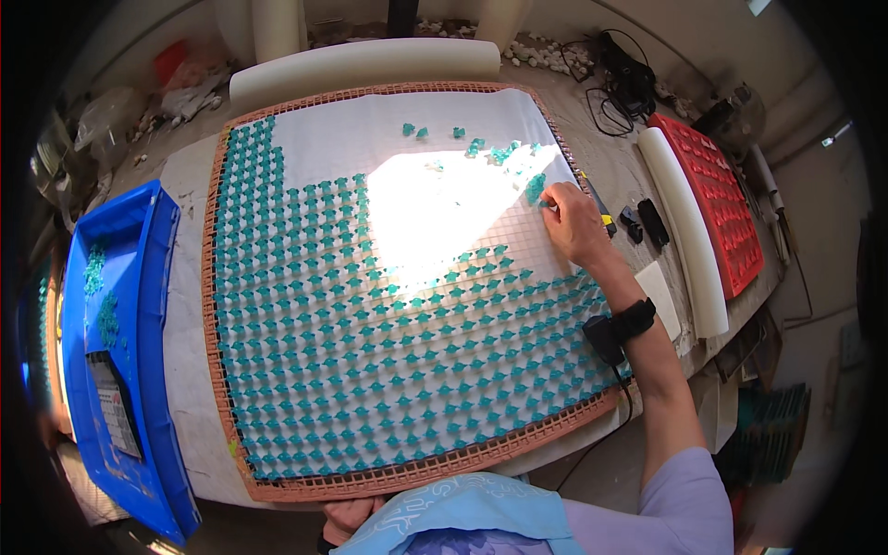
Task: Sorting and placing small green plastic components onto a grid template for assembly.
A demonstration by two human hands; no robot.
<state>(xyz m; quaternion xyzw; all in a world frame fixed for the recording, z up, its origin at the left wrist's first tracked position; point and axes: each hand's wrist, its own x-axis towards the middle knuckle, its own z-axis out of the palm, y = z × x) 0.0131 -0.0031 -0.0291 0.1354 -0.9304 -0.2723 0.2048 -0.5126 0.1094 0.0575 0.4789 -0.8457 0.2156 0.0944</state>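
Observation:
A brown lattice-edged tray lies before me, lined with a white gridded sheet. Rows of small green knobbed pieces cover its left side and near half. My right hand is over the right part of the sheet, thumb and fingers pinched on what looks like a small green piece, mostly hidden by the fingertips. Loose green pieces lie scattered just beyond it. My left hand is at the tray's near edge, fingers curled, partly hidden by my clothing; what it holds, if anything, is out of sight.
A blue bin at the left holds green bits and a dark-edged card. White rolls lie behind the tray and at the right, beside a red tray. A black wristband device trails a cable. Glaring sunlight washes out mid-sheet.

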